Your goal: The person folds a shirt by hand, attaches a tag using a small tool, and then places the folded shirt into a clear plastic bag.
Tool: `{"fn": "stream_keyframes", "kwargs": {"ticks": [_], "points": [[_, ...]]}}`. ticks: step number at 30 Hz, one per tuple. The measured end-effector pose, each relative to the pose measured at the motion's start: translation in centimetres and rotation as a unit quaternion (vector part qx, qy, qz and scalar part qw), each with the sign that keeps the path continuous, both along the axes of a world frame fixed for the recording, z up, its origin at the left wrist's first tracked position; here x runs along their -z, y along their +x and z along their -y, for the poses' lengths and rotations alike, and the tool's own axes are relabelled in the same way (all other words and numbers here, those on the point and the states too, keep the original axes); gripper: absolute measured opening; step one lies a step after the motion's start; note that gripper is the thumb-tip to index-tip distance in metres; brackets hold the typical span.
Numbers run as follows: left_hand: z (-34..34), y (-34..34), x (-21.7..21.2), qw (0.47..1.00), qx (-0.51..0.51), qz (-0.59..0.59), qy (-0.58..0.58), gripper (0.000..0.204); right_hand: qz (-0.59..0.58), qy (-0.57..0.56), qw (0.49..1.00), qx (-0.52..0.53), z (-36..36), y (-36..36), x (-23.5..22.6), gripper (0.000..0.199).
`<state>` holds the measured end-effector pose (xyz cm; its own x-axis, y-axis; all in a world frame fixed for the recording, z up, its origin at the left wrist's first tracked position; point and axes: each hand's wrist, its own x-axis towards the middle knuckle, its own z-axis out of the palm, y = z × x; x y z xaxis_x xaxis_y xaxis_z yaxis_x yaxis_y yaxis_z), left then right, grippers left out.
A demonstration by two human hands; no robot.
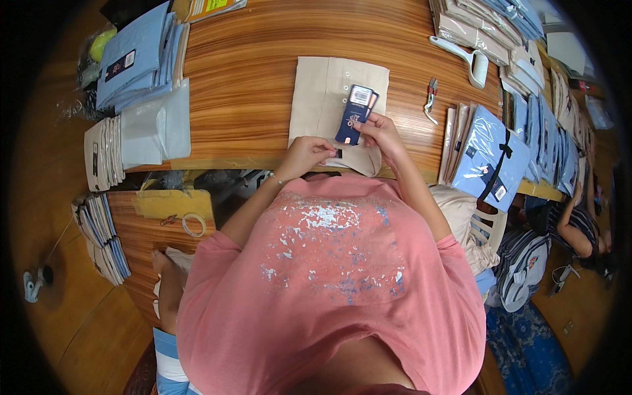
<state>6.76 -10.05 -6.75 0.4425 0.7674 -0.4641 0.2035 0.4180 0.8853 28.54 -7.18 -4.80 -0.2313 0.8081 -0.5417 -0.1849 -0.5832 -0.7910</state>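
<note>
"What's over on the left?"

"A pile of folded light-blue shirts (135,59) with a dark tag on top, then a stack of clear plastic sleeves (155,125), just below it."

"And the left hand (309,155)?"

"At the collar end of a folded beige cloth shirt (319,92), lying on the striped brown wooden table (250,79). Its fingertips are close together beside a small black label (339,153); I can't tell whether they pinch it."

"What are those dark blue card tags (351,122)?"

"Held above the shirt: the right hand (385,138) pinches their edge between thumb and fingers."

"Further right?"

"Small red-handled snips (430,99), then a white lint roller (477,69), both on the wood."
</note>
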Motion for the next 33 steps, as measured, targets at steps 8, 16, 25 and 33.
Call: {"fn": "stream_keyframes", "kwargs": {"ticks": [8, 16, 25, 33], "points": [[-0.4, -1.1, -0.5, 0.993, -0.036, -0.081, 0.082, 0.018, 0.142, 0.134, 0.974, 0.117, 0.5, 0.9, 0.2, 0.015], [-0.6, -7.8, 4.2, 0.987, -0.065, -0.121, 0.083, 0.023, 0.182, -0.005, 0.983, -0.041, 4.5, 6.0, 4.2, 0.013], [-1.9, -11.0, 1.1, 0.979, -0.099, -0.101, 0.143, 0.037, 0.292, 0.145, 0.945, 0.01, 5.9, 5.5, 5.4, 0.044], [-6.4, -28.3, -5.2, 0.609, -0.262, -0.671, 0.331, 0.035, 0.682, 0.369, 0.626, -0.078, -1.2, 2.0, 4.8, 0.051]]}}
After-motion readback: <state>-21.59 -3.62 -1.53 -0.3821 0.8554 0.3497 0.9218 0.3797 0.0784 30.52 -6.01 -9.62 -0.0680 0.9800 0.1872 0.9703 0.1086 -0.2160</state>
